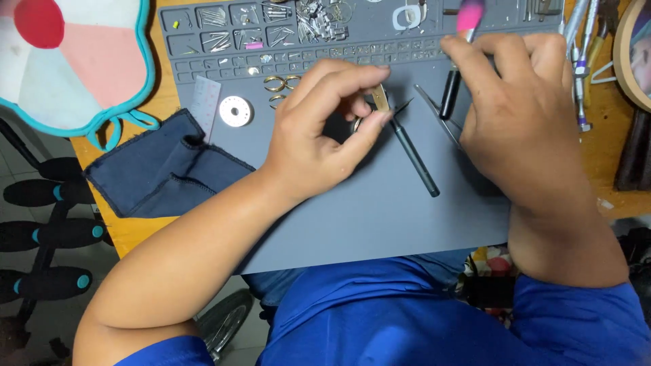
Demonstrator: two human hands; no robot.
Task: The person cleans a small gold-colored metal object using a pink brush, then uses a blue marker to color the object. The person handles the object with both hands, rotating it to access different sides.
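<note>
Closest in, a blue-clad lap, then the bare front of the grey work mat [380,224] on the wooden worktop [129,230]. Left hand [319,135] sits over the middle of the mat, thumb and fingertips pinched shut on a small tan flat piece [382,97], with what looks like a little metal ring tucked under it; can't say exactly what the part is. I'd guess it's feather-light, stiff and easy to flick away, so pinching it by the edges, as the hand is doing, seems the sensible hold.

Right hand [522,115] is just beside it, fingers closed around a thin pink-topped tool [468,20] that pokes up past the knuckles. Between the two hands lies one dark pointed probe [415,157], flat on the mat; one black pen-like tool [449,95] and one pair of tweezers [434,112] lie partly under the right hand.

Off to the left: one folded dark blue cloth [163,169], one white disc [235,111], one small clear ruler [205,100], and at least two gold rings [281,84]. Further back, the mat's tray compartments [264,34] hold loads of tiny metal bits, way too many to count.
</note>
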